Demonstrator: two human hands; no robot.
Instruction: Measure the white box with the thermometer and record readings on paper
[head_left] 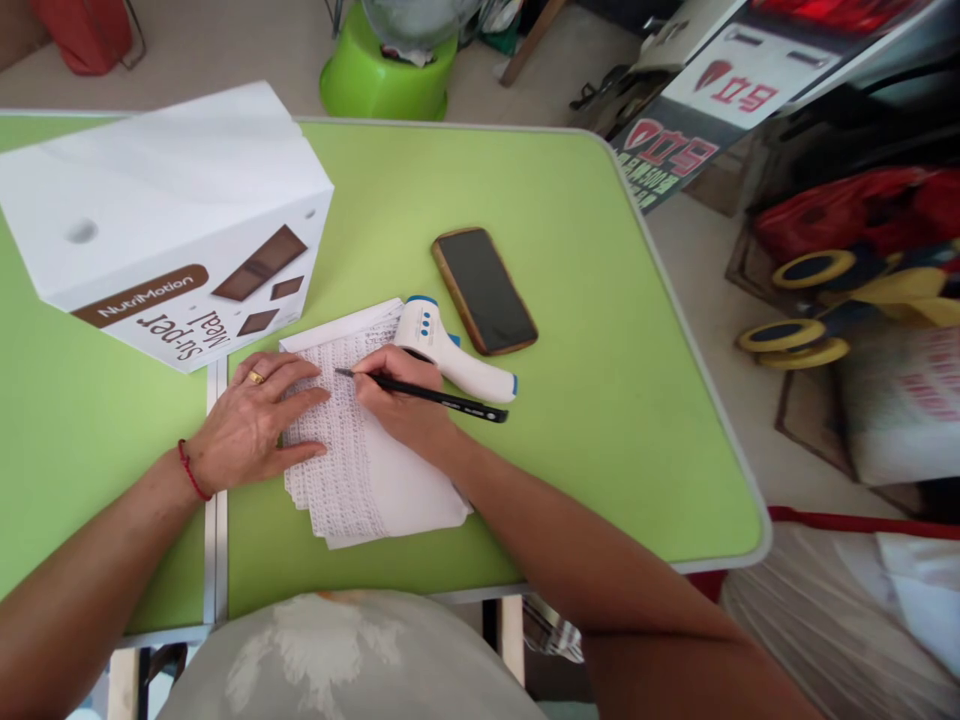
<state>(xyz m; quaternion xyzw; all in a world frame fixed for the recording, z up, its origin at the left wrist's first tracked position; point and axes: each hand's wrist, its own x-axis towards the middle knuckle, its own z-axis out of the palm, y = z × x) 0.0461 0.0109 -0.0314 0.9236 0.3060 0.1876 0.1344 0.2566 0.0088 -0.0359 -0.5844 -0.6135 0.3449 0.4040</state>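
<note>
My right hand [405, 395] is closed around a black pen [469, 406], its tip at the upper part of a written sheet. That sheet tops a loose stack of paper [412, 490] covered on its left side with rows of small handwriting. Fingers spread, my left hand [259, 420] lies flat on the left edge of the stack. It wears a ring and a red cord bracelet [193, 470]. Just beyond my right hand, a white and blue infrared thermometer [457, 360] rests partly over the paper's top corner. A dark smartphone [487, 290] in a brown case lies beside it.
A large white box [172, 200] printed "NutriMotion" stands at the left of the green folding table [600, 440]. Behind the table is a bright green stool [382, 75]. Yellow and blue wheels [810, 300] and a white sack [911, 410] sit off the right side.
</note>
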